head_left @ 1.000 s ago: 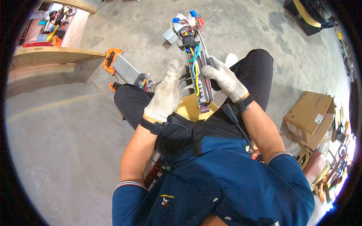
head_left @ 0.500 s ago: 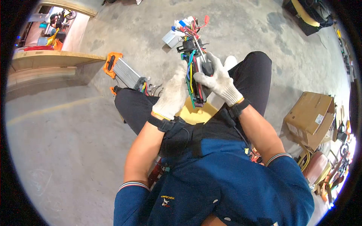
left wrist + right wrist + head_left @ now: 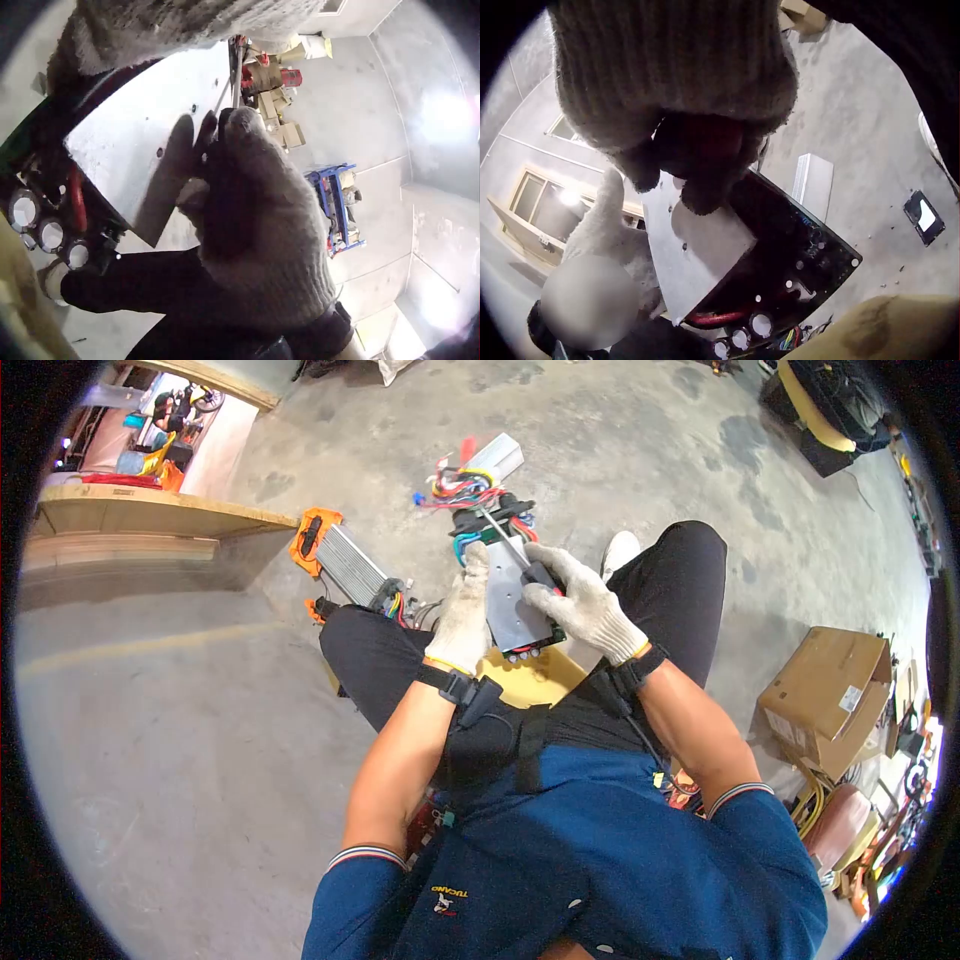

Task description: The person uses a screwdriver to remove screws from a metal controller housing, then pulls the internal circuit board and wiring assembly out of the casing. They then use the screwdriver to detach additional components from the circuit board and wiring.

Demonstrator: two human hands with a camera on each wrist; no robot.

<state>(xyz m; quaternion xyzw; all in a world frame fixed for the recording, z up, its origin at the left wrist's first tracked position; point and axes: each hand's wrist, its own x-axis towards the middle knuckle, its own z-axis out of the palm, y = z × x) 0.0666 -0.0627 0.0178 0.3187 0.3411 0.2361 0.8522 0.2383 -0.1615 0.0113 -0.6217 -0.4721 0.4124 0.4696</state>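
Both hands wear white knit gloves. The left hand (image 3: 463, 617) grips the left edge of a circuit board assembly whose flat silver plate (image 3: 512, 600) faces up. In the right hand (image 3: 590, 604) is a screwdriver with a dark handle (image 3: 541, 576), its shaft slanting over the plate toward the wire end. Coloured wires and connectors (image 3: 466, 487) spread from the far end. The right wrist view shows the plate (image 3: 692, 247) with small holes, the dark board (image 3: 802, 247) beside it and round capacitors (image 3: 761, 325) along one end.
A silver finned unit with an orange end (image 3: 318, 540) lies by the left knee. Beyond the wires is a silver metal block (image 3: 496, 457) on the floor. A yellow surface (image 3: 525, 682) shows between the legs. At right stands a cardboard box (image 3: 825, 685); a wooden ledge (image 3: 165, 515) is at left.
The assembly has turned from its edge-on, wired side to show its flat silver plate. Both hands have turned with it, keeping hold of the assembly and the screwdriver.
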